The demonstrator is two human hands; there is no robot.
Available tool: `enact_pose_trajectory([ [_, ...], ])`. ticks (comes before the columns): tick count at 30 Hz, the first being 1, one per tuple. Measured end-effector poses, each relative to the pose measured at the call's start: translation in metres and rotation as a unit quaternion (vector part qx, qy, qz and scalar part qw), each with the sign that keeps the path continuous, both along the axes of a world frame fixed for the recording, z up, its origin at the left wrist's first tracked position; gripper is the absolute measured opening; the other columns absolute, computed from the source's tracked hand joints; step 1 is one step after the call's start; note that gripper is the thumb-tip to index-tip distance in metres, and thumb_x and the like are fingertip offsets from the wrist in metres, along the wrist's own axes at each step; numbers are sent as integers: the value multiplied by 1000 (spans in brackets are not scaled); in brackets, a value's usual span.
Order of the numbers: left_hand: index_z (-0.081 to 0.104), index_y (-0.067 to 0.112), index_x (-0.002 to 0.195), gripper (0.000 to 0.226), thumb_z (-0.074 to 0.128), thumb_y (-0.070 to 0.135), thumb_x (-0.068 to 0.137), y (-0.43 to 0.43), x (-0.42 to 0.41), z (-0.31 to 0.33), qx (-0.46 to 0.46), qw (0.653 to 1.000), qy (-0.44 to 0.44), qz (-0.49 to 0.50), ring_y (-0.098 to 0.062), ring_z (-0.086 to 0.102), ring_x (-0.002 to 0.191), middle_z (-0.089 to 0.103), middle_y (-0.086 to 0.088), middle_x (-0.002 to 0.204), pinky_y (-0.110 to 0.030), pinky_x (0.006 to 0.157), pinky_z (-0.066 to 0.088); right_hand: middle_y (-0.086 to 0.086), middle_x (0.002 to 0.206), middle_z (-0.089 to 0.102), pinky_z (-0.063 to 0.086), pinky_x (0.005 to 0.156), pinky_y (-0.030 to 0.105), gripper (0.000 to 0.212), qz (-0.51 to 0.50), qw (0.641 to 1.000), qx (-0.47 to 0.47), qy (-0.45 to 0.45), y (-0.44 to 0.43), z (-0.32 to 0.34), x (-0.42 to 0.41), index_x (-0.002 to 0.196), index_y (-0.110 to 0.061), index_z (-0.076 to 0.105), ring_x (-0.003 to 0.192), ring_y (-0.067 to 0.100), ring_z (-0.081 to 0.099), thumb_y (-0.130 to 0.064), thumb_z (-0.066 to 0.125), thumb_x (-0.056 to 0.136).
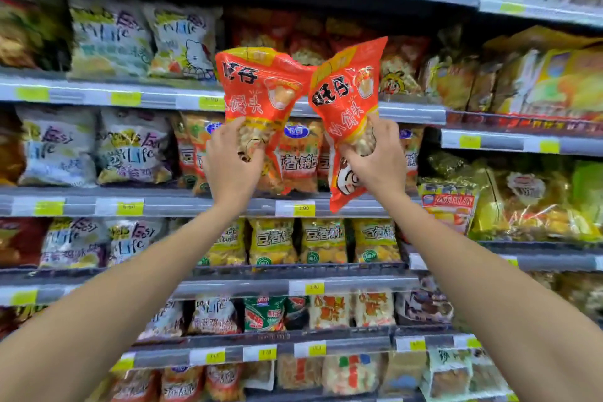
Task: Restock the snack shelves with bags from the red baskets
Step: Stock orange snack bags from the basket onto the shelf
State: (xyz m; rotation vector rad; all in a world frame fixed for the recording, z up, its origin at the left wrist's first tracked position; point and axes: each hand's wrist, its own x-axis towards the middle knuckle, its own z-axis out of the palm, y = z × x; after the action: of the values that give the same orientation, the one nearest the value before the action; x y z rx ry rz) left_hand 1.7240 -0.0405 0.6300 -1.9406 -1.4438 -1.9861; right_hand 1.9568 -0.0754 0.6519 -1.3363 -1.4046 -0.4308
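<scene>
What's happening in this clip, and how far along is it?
A person is stocking a snack aisle. The left hand grips one red-orange snack bag by its lower part, and the right hand grips a second matching bag. Both are held up in front of the shelves, tops leaning toward each other, level with a row of reddish bags. Neither is on a shelf yet.

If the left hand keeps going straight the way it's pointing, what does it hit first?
Probably the grey shelf rail above the orange snack packs. The red bag in the left hand overlaps it in view and would touch first. Depth is unclear, so this is a guess.
</scene>
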Motion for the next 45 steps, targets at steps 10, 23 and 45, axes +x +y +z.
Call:
enact_pose_trajectory([
  [10,64,34,118,39,55,47,83,39,0,121,-31,994,-9,101,-29,50,113,60,-6,117,-41,92,41,9,117,52,47,83,41,60,-68,994,-83,-24,50,117,-5,124,-25,58,102,34,58,-59,63,75],
  [23,68,22,113,39,53,47,87,120,35,190,-88,977,48,189,-33,44,118,57,-13,123,-43,96,32,14,133,44,39,87,38,52,-117,981,-153,-8,131,189,-19,123,-14,59,111,34,55,-45,52,82],
  [45,16,34,150,90,65,61,79,204,35,198,-238,956,163,47,-40,15,137,12,-18,151,-47,111,20,20,157,8,24,111,48,83,-70,986,-149,-4,236,192,-41,150,-3,16,142,37,14,-62,31,94],
])
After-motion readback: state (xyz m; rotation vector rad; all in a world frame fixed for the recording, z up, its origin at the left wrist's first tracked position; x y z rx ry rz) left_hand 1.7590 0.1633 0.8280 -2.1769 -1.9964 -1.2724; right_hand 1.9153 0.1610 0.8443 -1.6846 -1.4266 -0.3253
